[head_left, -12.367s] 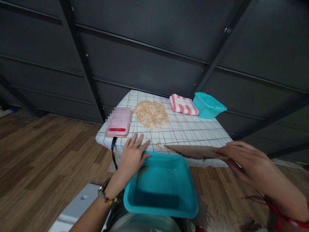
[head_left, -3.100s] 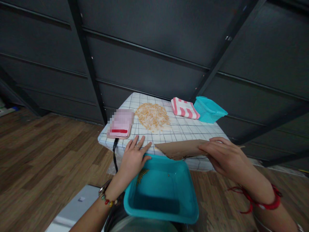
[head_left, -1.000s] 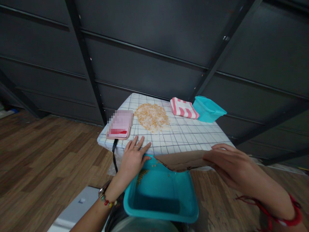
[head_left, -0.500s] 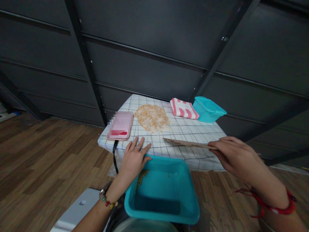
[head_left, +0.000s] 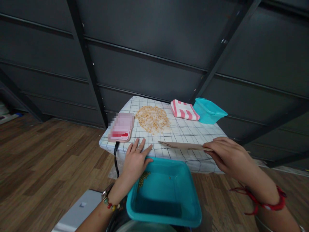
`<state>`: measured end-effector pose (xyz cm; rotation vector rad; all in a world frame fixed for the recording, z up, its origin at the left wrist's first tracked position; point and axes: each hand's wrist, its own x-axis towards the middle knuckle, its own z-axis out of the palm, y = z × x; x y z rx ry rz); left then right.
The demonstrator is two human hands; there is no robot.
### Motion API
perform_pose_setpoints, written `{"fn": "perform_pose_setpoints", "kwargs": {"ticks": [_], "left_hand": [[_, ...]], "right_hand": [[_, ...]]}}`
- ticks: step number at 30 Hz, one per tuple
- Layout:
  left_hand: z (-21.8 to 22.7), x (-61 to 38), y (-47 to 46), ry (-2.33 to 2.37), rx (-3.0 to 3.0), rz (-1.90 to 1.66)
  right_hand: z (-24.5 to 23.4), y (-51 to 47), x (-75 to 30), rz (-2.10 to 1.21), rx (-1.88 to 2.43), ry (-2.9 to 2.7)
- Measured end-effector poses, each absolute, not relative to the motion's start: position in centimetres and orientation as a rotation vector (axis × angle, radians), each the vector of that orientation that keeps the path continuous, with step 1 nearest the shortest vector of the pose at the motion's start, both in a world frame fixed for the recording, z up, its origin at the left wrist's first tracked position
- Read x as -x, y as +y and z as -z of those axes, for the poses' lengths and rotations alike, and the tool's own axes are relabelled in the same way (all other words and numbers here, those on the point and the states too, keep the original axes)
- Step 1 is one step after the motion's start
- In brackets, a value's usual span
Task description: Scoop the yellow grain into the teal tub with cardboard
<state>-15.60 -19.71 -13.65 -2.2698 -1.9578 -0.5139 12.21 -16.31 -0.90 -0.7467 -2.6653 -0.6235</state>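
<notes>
Right hand: fingers closed on cardboard sheet, just beyond teal tub. Left hand: fingers spread, empty, at tub's far-left corner. Grain pile (yellow and white) farther beyond tub.

From my head, the camera (my only view) looks forward and down, close over the teal basin, toward the dark wall.

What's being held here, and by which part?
The right hand holds the cardboard piece near its right end; the left hand rests at the teal tub, its grip unclear.
</notes>
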Motion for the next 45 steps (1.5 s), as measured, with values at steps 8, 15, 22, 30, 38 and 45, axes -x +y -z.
{"fn": "perform_pose_setpoints", "kwargs": {"ticks": [8, 15, 22, 30, 38, 45], "left_hand": [[13.8, 15.6, -19.7, -1.981, 2.254, 0.503], [13.6, 15.6, -19.8, -1.954, 2.26, 0.487], [13.6, 15.6, -19.8, -1.922, 2.247, 0.48], [13.9, 15.6, -19.7, -1.933, 2.229, 0.514], [14.0, 15.5, -19.8, -1.914, 2.217, 0.54], [14.3, 15.5, -19.8, -1.929, 2.22, 0.558]], "right_hand": [[0.9, -18.6, -12.4, 0.619, 0.647, -2.711], [2.4, -16.6, -11.6, 0.766, 0.719, -2.68], [2.4, -15.8, -11.7, 0.826, 0.698, -2.639], [2.2, -17.4, -11.4, 0.697, 0.704, -2.692], [3.6, -14.2, -10.4, 0.848, 0.665, -2.595], [2.2, -16.8, -10.8, 0.667, 0.729, -2.649]]}}
